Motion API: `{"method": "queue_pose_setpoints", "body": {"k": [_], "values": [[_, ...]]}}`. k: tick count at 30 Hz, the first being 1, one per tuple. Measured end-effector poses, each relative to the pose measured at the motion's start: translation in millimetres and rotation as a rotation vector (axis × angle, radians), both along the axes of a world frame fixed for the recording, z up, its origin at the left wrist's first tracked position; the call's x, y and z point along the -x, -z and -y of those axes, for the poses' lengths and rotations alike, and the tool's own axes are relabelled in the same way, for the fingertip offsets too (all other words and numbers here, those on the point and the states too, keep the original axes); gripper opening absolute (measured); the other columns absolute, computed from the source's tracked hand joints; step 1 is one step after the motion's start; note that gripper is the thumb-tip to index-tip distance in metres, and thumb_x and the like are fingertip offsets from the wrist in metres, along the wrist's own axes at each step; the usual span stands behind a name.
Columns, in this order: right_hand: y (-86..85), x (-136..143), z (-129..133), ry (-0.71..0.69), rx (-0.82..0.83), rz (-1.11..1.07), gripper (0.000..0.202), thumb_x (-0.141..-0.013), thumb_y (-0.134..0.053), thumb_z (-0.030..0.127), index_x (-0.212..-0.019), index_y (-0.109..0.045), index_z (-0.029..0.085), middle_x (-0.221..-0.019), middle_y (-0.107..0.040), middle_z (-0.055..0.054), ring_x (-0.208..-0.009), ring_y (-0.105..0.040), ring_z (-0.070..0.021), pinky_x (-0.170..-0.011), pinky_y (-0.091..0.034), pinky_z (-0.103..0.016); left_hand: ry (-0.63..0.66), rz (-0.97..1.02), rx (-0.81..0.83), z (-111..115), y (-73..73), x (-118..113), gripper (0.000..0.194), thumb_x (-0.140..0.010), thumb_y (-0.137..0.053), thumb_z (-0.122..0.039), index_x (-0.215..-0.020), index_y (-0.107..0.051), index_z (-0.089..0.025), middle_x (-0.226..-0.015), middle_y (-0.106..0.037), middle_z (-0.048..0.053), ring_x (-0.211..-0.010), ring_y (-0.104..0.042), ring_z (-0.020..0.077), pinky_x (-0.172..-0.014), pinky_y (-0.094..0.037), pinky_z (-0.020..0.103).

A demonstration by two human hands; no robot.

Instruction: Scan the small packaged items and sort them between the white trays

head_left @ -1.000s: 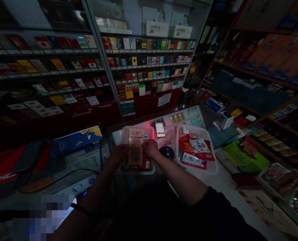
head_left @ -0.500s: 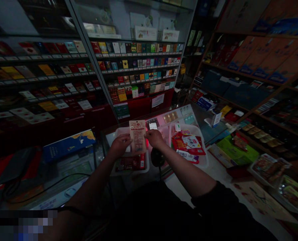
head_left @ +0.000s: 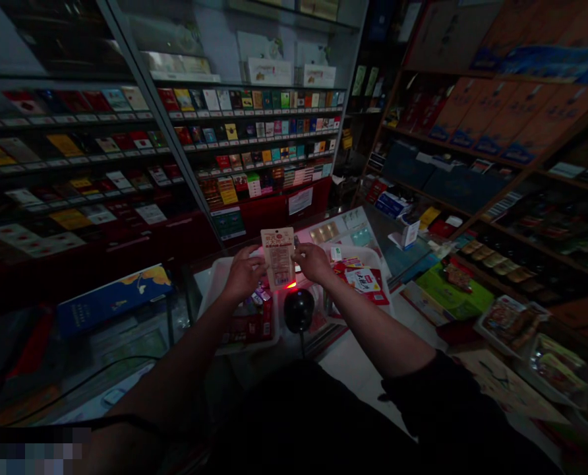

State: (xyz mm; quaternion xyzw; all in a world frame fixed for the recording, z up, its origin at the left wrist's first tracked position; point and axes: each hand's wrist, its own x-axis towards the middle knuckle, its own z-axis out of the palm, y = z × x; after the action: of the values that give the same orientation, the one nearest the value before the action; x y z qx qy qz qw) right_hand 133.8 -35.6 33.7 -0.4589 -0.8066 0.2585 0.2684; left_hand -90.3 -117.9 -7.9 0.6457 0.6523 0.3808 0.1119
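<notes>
Between my hands a beige snack packet (head_left: 279, 258) is held upright, its printed side facing me. My left hand (head_left: 247, 272) grips its left edge, and my right hand (head_left: 314, 262) pinches the right edge. Just below the packet's lower right corner stands a black barcode scanner (head_left: 298, 310), and red light glows on that corner. Under my left hand is a white plastic basket (head_left: 275, 333) with dark red and purple packets. Beyond my right forearm sits a second white basket (head_left: 391, 300) holding red snack packets (head_left: 366, 280).
A blue box (head_left: 116, 300) lies on the glass counter at left. Cigarette packs (head_left: 254, 99) fill the shelves ahead. At right are a green box (head_left: 447, 290), trays of packaged food (head_left: 509, 323) and shelves with orange cartons (head_left: 496, 119).
The packet has moved right, from above the left basket to just behind the scanner. Red light now shows on its lower corner. The camera view has shifted slightly.
</notes>
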Motion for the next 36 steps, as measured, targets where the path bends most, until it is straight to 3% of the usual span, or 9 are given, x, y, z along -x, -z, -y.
{"method": "queue_pose_setpoints", "body": {"k": [6, 11, 17, 22, 30, 36], "values": [[3.2, -24.1, -10.9, 0.039, 0.031, 0.021, 0.013, -0.094, -0.068, 0.017, -0.089, -0.080, 0.019, -0.109, -0.079, -0.007, -0.106, -0.069, -0.0204, -0.097, -0.047, -0.028, 0.025, -0.039, 0.005, -17.8, 3.2, -21.6, 0.023, -0.094, -0.063, -0.037, -0.087, -0.079, -0.022, -0.150, -0.060, 0.009, -0.141, -0.052, 0.0312, -0.126, -0.037, 0.054], [8.9, -38.1, -15.2, 0.032, 0.052, 0.023, 0.015, -0.094, -0.067, 0.016, -0.086, -0.080, 0.019, -0.100, -0.078, -0.005, -0.098, -0.069, -0.0183, -0.091, -0.046, -0.026, 0.019, -0.035, 0.057, -25.5, 8.7, -33.4, 0.022, -0.093, -0.063, -0.037, -0.088, -0.079, -0.022, -0.151, -0.060, 0.009, -0.142, -0.052, 0.0301, -0.126, -0.037, 0.051], [17.6, -44.5, -15.6, 0.053, 0.113, 0.023, 0.013, -0.092, -0.069, 0.015, -0.089, -0.080, 0.019, -0.101, -0.079, -0.005, -0.097, -0.069, -0.0181, -0.090, -0.047, -0.026, 0.001, -0.022, 0.089, -27.1, 21.2, -42.3, 0.022, -0.091, -0.063, -0.035, -0.088, -0.080, -0.022, -0.150, -0.061, 0.009, -0.143, -0.052, 0.0304, -0.126, -0.037, 0.049], [23.7, -45.6, -12.9, 0.071, 0.140, 0.048, 0.013, -0.095, -0.069, 0.018, -0.097, -0.082, 0.018, -0.115, -0.080, -0.008, -0.109, -0.071, -0.0203, -0.097, -0.047, -0.027, -0.014, -0.047, 0.125, -24.3, 27.2, -44.3, 0.024, -0.092, -0.062, -0.036, -0.091, -0.081, -0.022, -0.153, -0.058, 0.009, -0.142, -0.052, 0.0318, -0.127, -0.036, 0.051], [24.9, -48.8, -13.9, 0.062, 0.145, -0.006, 0.013, -0.094, -0.069, 0.017, -0.093, -0.082, 0.020, -0.110, -0.080, -0.005, -0.107, -0.071, -0.0193, -0.097, -0.048, -0.027, -0.030, -0.063, 0.144, -22.5, 22.2, -48.5, 0.024, -0.093, -0.061, -0.036, -0.089, -0.080, -0.022, -0.152, -0.059, 0.008, -0.144, -0.051, 0.0292, -0.127, -0.036, 0.048], [19.9, -63.8, -20.9, 0.084, 0.149, -0.090, 0.013, -0.092, -0.068, 0.017, -0.090, -0.081, 0.019, -0.107, -0.080, -0.006, -0.101, -0.071, -0.0191, -0.094, -0.048, -0.027, -0.032, -0.056, 0.105, -27.8, 5.9, -64.9, 0.025, -0.092, -0.061, -0.036, -0.090, -0.081, -0.021, -0.153, -0.058, 0.010, -0.142, -0.052, 0.0323, -0.125, -0.038, 0.050]]}}
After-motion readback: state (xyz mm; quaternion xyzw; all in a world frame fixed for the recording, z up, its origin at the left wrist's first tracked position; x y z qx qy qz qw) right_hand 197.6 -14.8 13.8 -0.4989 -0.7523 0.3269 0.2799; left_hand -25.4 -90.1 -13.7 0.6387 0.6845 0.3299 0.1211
